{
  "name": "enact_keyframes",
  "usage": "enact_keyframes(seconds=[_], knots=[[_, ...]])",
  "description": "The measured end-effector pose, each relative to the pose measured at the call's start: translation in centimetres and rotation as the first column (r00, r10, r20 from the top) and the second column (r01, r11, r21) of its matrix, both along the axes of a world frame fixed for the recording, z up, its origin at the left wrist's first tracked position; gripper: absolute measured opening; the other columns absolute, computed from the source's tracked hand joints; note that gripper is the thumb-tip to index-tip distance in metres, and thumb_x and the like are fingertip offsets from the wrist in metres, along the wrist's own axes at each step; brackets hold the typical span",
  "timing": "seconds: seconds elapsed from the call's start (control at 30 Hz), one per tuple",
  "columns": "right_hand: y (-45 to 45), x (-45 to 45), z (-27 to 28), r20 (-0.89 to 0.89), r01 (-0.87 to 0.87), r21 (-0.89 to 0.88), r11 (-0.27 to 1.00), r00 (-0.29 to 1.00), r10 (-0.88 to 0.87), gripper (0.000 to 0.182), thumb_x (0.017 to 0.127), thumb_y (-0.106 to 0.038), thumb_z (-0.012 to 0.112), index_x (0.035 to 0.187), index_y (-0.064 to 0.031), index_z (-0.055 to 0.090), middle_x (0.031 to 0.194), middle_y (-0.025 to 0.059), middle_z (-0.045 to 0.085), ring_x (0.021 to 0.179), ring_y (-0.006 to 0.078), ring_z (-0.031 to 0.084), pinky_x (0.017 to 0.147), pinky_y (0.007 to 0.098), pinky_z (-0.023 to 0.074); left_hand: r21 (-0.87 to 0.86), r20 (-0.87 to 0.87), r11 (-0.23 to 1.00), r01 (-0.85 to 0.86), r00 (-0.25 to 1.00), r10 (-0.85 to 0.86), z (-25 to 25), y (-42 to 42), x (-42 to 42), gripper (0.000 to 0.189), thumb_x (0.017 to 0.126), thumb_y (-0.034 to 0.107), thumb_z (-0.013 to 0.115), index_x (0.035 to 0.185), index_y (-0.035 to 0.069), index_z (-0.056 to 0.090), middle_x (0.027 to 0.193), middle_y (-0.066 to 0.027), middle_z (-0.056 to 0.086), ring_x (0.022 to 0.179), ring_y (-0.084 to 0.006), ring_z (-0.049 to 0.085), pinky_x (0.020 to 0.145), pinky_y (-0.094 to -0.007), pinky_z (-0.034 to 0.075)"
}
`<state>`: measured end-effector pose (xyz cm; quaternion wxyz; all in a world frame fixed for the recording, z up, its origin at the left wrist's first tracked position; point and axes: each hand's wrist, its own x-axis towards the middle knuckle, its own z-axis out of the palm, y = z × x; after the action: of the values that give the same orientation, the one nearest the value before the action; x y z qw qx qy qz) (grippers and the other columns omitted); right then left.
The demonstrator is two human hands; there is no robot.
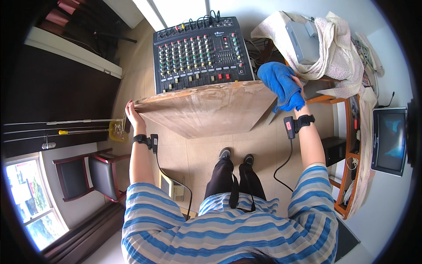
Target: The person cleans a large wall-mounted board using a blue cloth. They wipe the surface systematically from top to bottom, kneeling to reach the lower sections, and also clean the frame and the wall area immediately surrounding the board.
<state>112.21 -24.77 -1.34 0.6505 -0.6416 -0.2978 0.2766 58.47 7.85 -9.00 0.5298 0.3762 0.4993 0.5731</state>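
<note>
My left hand grips the left corner of a wooden board or panel that slopes down towards the floor. At the board's right end, my right hand holds a bunched blue cloth; most of its fingers are hidden by the cloth and behind the arm's line. Just beyond the board's upper edge lies a black audio mixing console with rows of coloured knobs and several cables plugged in along its back.
Right, a grey metal box rests on a patterned cloth over wooden furniture, near a monitor. Left stand a black-padded chair, a yellow dustpan or basket and a dark door. Cables hang from both wrists.
</note>
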Motion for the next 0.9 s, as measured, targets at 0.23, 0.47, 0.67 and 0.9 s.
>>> enact_keyframes(seconds=[0.23,0.47,0.67,0.9], knots=[[3.0,-0.3,0.1,-0.088,0.091,0.033,0.995,0.992,-0.088,0.035,0.094,-0.015,0.055,0.127,-0.0047,0.050,0.123,0.0114,0.055,0.109,0.0207,0.056,0.098,0.0325,0.0462,0.062,0.030,0.997,0.050,0.998,-0.052,-0.6,2.1,0.3,0.042,0.089,0.024,0.056,0.128,0.008,0.049,0.121,-0.0075,0.050,0.113,-0.0183,0.044,0.101,-0.0301,0.031],[2.9,1.0,-2.7,-0.357,0.150,0.168,0.974,0.931,-0.082,0.035,0.095,-0.017,0.054,0.128,-0.0063,0.051,0.125,0.0119,0.054,0.109,0.0215,0.056,0.099,0.0337,0.0455,0.037,0.037,0.999,0.011,0.999,-0.012,-0.5,1.9,0.8,0.047,0.091,0.024,0.055,0.133,0.010,0.043,0.126,-0.0075,0.046,0.117,-0.0182,0.042,0.103,-0.0310,0.030],[-1.3,-3.4,-0.4,-0.308,0.269,0.283,0.921,0.934,-0.178,0.038,0.095,-0.029,0.050,0.124,-0.0035,0.053,0.118,0.0130,0.058,0.107,0.0223,0.058,0.097,0.0342,0.0472,0.008,-0.069,0.989,-0.146,0.987,0.147,-2.6,-1.0,0.6,0.061,0.090,0.024,0.060,0.139,0.003,0.031,0.136,-0.0132,0.039,0.124,-0.0225,0.039,0.108,-0.0375,0.029],[-17.3,-7.4,-1.5,-0.749,0.470,0.263,0.843,0.650,-0.129,0.049,0.091,-0.038,0.055,0.122,0.0005,0.055,0.114,0.0143,0.062,0.103,0.0221,0.061,0.092,0.0346,0.0505,-0.420,-0.559,0.903,0.087,0.759,-0.334,-10.9,-12.7,7.3,0.054,0.083,0.030,0.067,0.127,0.004,0.049,0.128,-0.0141,0.048,0.111,-0.0248,0.050,0.097,-0.0418,0.041]])
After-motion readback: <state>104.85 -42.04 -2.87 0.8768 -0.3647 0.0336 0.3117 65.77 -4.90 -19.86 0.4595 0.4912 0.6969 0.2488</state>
